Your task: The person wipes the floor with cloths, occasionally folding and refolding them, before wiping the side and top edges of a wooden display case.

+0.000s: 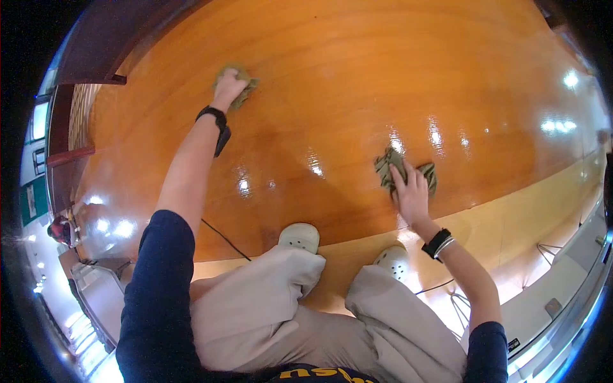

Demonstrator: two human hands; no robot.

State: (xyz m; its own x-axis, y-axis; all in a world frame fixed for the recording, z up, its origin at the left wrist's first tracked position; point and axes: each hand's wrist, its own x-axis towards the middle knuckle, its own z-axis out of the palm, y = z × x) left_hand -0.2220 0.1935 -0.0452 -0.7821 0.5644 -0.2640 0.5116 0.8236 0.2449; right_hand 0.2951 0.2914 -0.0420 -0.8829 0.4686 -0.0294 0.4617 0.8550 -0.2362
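Below, left hand pressing green cloth, right hand flat on second cloth, glossy wooden floor

Open polished wood all round both hands — little in the way.

Ahead of the left hand and the right hand the glossy wooden surface lies bare, and the wide stretch between them is bare too. Each hand presses a crumpled green cloth — the left cloth and the right cloth. Beyond the left hand, to its outer side, a dark wooden ledge bounds the surface. Behind the hands, the person's own knees and white shoes crowd the near edge, and a thin dark cable crosses there.
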